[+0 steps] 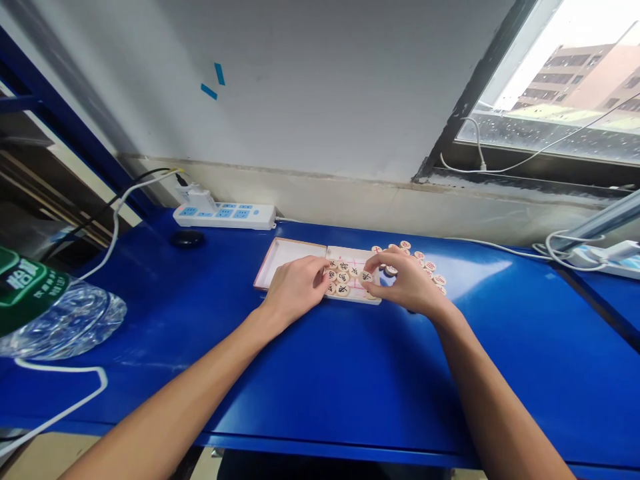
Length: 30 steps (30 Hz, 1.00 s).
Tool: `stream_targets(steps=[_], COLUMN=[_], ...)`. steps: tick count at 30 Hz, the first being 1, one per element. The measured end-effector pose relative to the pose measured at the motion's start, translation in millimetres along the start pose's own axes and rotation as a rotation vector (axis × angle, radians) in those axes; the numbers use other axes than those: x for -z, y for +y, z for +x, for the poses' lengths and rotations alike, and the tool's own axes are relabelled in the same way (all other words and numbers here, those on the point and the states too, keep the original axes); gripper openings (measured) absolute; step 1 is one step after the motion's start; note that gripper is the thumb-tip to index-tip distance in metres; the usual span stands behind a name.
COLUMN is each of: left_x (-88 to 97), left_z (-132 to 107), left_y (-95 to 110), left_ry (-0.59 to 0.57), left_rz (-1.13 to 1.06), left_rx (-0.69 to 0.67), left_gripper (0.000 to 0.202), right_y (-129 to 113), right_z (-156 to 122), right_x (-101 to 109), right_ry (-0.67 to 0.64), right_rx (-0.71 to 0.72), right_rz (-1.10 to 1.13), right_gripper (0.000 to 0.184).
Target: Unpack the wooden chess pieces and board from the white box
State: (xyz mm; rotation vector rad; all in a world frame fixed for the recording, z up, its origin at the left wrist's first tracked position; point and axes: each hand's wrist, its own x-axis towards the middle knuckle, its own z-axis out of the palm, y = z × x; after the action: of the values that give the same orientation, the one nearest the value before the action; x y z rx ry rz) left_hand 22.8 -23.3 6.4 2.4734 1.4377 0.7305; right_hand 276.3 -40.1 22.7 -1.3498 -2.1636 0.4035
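Observation:
An open Chinese chess box [295,248] lies flat on the blue table, its two halves spread side by side. Round wooden Chinese chess pieces [342,277] with black characters sit close together in the right half. My left hand [296,285] reaches over the middle of the box, thumb and fingers curled together at the leftmost pieces; what lies between its fingertips is hidden. Between the thumb and fingers of my right hand [407,280] is one Chinese chess piece [367,277], over the right part of the box. Red-marked pieces [419,255] lie loose beyond that hand.
A white power strip [225,215] with a plugged-in adapter stands against the wall, near a black oval object [187,239]. A large water bottle [55,307] is at the left. White cables [60,420] run along both sides. A window [565,87] is at upper right.

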Motion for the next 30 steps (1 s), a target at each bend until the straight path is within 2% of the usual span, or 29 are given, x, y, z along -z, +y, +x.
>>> stream_targets(steps=[6,10,15,22,30], left_x=[2.5,3.3,4.1,4.7,4.4], left_z=[-0.5,0.0,0.0,-0.3,-0.4], left_y=[0.4,0.5,0.9,1.3,0.8], left_ry=[-0.027,-0.037,-0.040,-0.034,-0.040], left_rz=[0.002,-0.007,-0.001,-0.011,-0.003], left_rx=[0.011,0.020,0.009,0.006,0.003], left_gripper=[0.024,0.024,0.022,0.022,0.022], right_y=[15.6,23.7,26.7,19.4,22.4], right_z=[-12.8,-22.3,-23.1,-17.8,-19.6], right_x=[34.6,47.2,46.3,37.9,36.7], right_ry=[-0.031,-0.187,-0.246,-0.305,-0.273], right_rx=[-0.085,-0.185,-0.197,-0.062,-0.107], right_rz=[0.031,-0.004,-0.050,-0.082,-0.071], right_gripper=[0.018,0.020,0.014,0.014,0.013])
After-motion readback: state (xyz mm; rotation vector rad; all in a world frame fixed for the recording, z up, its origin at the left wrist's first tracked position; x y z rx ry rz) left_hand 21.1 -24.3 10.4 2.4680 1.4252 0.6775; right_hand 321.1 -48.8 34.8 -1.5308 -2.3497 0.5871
